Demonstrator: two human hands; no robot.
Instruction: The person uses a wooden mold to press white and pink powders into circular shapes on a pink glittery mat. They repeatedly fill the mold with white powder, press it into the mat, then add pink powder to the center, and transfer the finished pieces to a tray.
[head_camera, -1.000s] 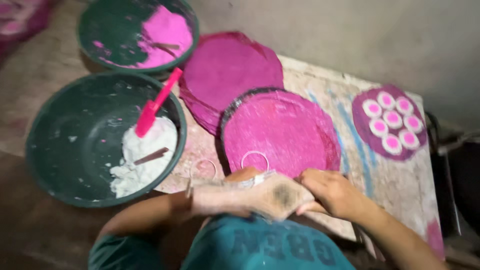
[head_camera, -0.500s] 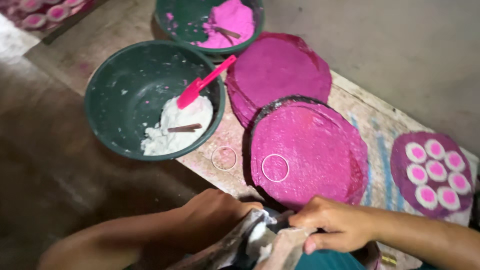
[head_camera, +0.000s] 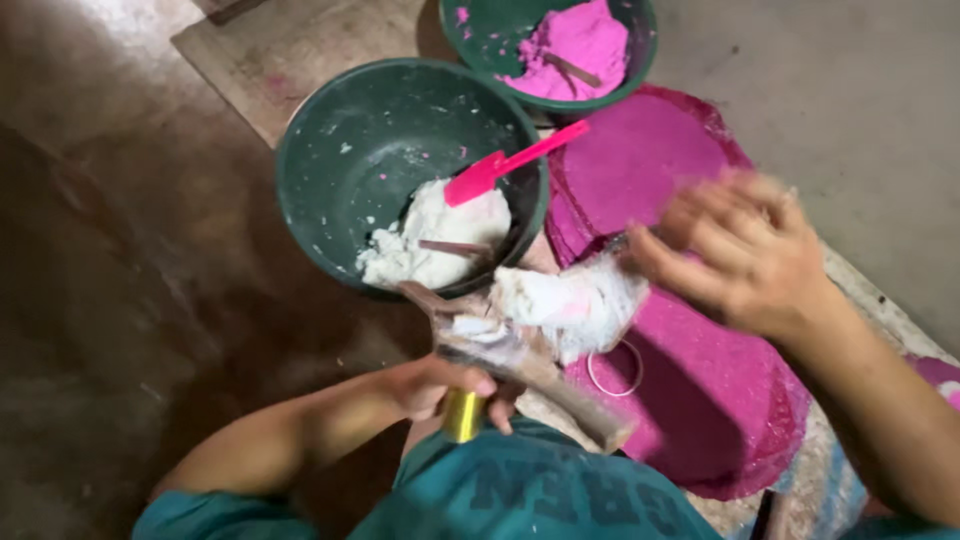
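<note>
The wooden work board (head_camera: 300, 40) lies on the floor and carries the whole setup. On it stands the large dark green basin (head_camera: 340, 160), holding a mound of white paste (head_camera: 435, 240) against its near wall; a pink spatula (head_camera: 510, 165) rests blade-down on the mound and a small wooden stick (head_camera: 455, 247) lies across it. Behind it, a second green basin (head_camera: 500, 50) holds pink paste (head_camera: 580, 40). To the right lie overlapping round pink-stained mats (head_camera: 640, 160), the nearest of which (head_camera: 720, 400) bears a thin ring (head_camera: 615, 370).

Progress, as a judgement: the white basin is mostly emptied, with smears on its walls, so much of the paste appears used; a fair mound remains. The pink basin is likewise part-full.

The left hand (head_camera: 440, 385) is closed around a brass-coloured handle (head_camera: 462, 415) of a wooden tool (head_camera: 520, 365), held above the near mat and just in front of the white basin. A lump of white paste (head_camera: 565, 300), faintly tinged pink, sits on the tool's upper end (soft, ragged-edged, not yet shaped).

The right hand (head_camera: 750, 250) hovers just beside the lump, fingers spread and holding nothing; it is motion-blurred, so contact with the lump cannot be confirmed.
</note>
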